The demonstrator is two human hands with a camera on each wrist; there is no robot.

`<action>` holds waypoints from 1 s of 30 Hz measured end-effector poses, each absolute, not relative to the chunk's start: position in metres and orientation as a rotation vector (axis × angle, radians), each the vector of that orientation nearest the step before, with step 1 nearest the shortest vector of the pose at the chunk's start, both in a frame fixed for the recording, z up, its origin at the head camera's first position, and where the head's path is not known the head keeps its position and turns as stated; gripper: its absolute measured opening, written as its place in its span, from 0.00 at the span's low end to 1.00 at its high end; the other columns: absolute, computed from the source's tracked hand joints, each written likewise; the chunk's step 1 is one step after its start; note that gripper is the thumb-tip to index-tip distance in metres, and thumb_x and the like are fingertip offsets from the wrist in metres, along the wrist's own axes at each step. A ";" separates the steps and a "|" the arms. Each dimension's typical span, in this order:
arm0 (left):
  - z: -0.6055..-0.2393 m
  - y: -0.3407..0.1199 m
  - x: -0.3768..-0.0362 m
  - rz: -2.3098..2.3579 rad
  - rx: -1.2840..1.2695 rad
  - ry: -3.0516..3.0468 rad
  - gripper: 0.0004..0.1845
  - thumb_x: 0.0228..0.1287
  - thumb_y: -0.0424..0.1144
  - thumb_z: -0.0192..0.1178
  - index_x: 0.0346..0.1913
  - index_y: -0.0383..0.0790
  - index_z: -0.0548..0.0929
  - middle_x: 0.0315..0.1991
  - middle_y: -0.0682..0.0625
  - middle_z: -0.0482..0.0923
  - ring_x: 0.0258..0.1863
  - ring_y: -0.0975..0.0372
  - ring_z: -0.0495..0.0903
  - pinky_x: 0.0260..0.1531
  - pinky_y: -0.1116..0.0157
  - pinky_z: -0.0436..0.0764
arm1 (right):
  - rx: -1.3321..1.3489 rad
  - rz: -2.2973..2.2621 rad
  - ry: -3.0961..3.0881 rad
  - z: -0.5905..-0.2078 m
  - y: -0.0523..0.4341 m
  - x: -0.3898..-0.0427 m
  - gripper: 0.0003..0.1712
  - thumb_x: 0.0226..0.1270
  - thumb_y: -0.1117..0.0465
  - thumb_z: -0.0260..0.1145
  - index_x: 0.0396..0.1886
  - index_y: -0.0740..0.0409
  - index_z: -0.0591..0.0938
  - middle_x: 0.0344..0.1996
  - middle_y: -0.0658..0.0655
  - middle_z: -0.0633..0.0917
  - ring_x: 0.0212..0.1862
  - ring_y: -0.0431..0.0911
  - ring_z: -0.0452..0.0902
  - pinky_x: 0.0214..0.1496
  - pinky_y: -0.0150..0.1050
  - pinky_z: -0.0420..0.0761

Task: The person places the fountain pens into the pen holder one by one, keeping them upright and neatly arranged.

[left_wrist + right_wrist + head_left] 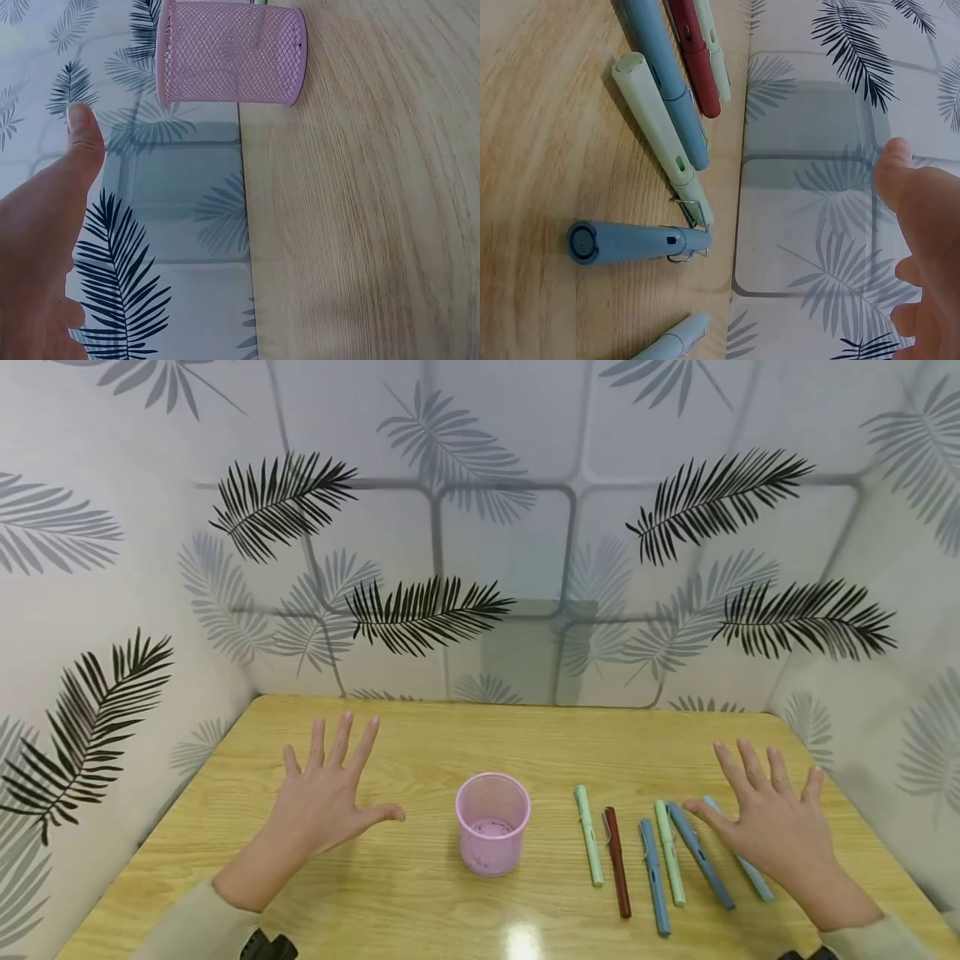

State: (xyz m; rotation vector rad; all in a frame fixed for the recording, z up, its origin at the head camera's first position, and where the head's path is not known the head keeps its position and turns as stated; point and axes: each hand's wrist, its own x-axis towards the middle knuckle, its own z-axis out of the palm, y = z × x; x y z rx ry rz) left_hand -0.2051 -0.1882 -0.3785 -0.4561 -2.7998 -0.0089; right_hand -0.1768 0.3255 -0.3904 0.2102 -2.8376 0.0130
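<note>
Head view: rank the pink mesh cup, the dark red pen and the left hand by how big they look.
1. left hand, fingers spread, largest
2. pink mesh cup
3. dark red pen, longer than the cup is tall, but far thinner

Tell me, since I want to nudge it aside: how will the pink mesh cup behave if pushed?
The pink mesh cup looks like thin open mesh, so probably light; it should slide easily on the glossy wooden table. It stands upright and looks empty, so a push near the rim may tip it. Once on its side, its round wall would likely roll.
</note>
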 end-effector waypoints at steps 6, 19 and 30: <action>-0.376 -0.185 -0.207 -0.040 -0.472 -2.762 0.59 0.45 0.81 0.41 0.74 0.51 0.37 0.72 0.37 0.43 0.68 0.38 0.43 0.53 0.31 0.50 | 0.228 0.072 -2.803 -0.392 0.328 -0.177 0.46 0.66 0.34 0.50 0.75 0.48 0.45 0.68 0.69 0.55 0.67 0.69 0.43 0.58 0.68 0.23; -0.374 -0.169 -0.205 -0.462 -0.573 -2.694 0.54 0.53 0.71 0.52 0.74 0.46 0.44 0.70 0.40 0.54 0.63 0.42 0.62 0.34 0.47 0.79 | 0.222 0.239 -2.672 -0.394 0.334 -0.175 0.40 0.69 0.44 0.54 0.73 0.55 0.52 0.64 0.72 0.63 0.65 0.69 0.51 0.64 0.65 0.31; -0.383 -0.156 -0.200 -0.680 -0.573 -2.660 0.49 0.54 0.72 0.47 0.71 0.42 0.55 0.62 0.37 0.67 0.23 0.55 0.79 0.10 0.68 0.69 | 0.084 0.367 -2.551 -0.401 0.340 -0.171 0.35 0.67 0.47 0.58 0.67 0.60 0.65 0.52 0.72 0.75 0.45 0.69 0.73 0.37 0.60 0.74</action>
